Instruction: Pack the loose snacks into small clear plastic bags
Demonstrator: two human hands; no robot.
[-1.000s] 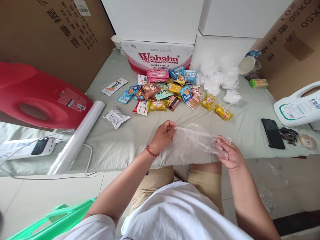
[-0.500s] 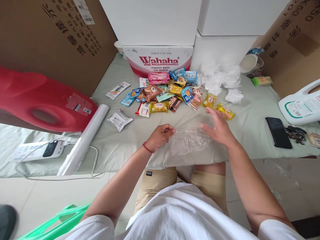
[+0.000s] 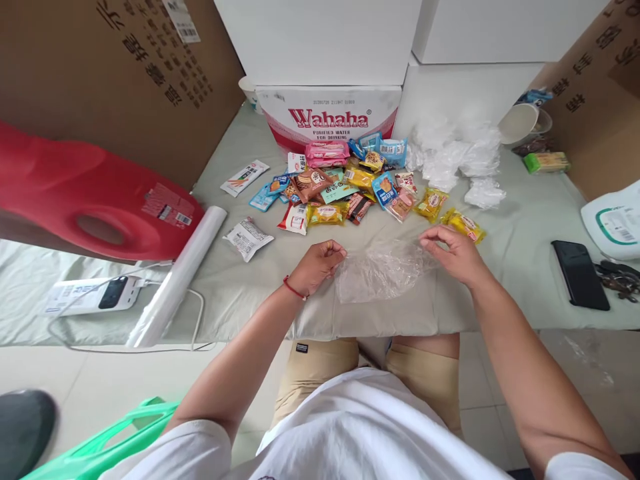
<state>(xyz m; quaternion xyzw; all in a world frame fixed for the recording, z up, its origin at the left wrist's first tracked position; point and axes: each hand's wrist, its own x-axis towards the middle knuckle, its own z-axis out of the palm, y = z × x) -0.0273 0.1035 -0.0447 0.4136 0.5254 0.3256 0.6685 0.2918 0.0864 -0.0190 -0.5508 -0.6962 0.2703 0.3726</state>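
Plastic film (image 3: 373, 275) is pinched by left fingers (image 3: 336, 255), right fingers (image 3: 440, 232) opposite, their grip unclear.

Between the left hand (image 3: 315, 269) and the right hand (image 3: 454, 255), the bag (image 3: 380, 273) is colourless and transparent. The bracelet (image 3: 295, 288) behind the left hand is red. Under both hands, the bench (image 3: 280, 300) has a plain cover of pale grey-green. Beyond the hands, there are pink packs (image 3: 327, 155), a brown pack (image 3: 307, 185), yellow packs (image 3: 327, 213) and blue packs (image 3: 385, 191). Farther from the hands, the box (image 3: 330, 113) is white, with red letters and red areas below. Left of the left hand, the jug (image 3: 60, 183) is red and the roll (image 3: 177, 277) is whitish. Right of the right hand, the phone (image 3: 580, 275) is black, and the bottle (image 3: 613, 220) is white, with a green outline on its label.
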